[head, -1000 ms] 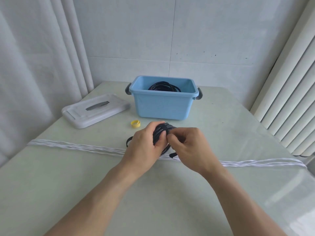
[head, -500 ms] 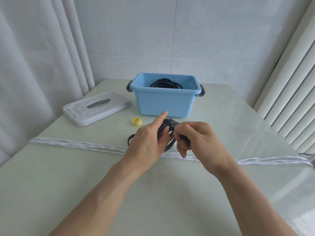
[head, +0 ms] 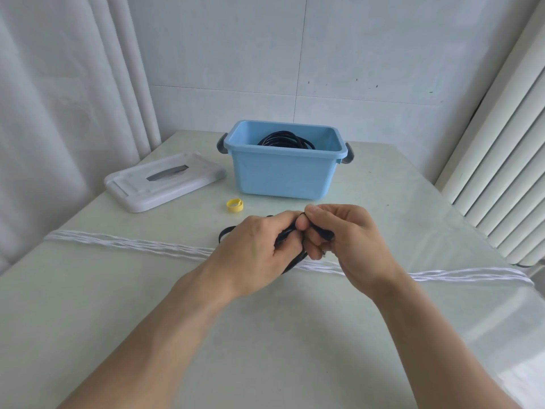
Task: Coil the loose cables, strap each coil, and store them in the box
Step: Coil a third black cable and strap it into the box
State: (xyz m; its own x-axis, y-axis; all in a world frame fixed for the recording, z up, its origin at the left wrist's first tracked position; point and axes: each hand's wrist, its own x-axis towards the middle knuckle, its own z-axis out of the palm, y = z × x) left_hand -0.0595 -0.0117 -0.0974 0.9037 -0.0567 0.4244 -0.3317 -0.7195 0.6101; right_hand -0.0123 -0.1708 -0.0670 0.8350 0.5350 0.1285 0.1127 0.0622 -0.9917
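From the head camera, the left hand (head: 253,249) grips a black coil (head: 290,262) just above the table (head: 118,305), and the right hand (head: 345,237) pinches what looks like a dark strap end against it. One coil (head: 283,141) already lies in the blue box (head: 283,175). I judge this second coil is mid-strapping and still to be stored, while the white cable (head: 132,245) lies loose across the table and a yellow strap (head: 234,205) waits beside the lid (head: 165,180).

You see a smooth plastic blue box (head: 283,178), a matt grey plastic lid (head: 165,181), and a glossy table (head: 265,335).
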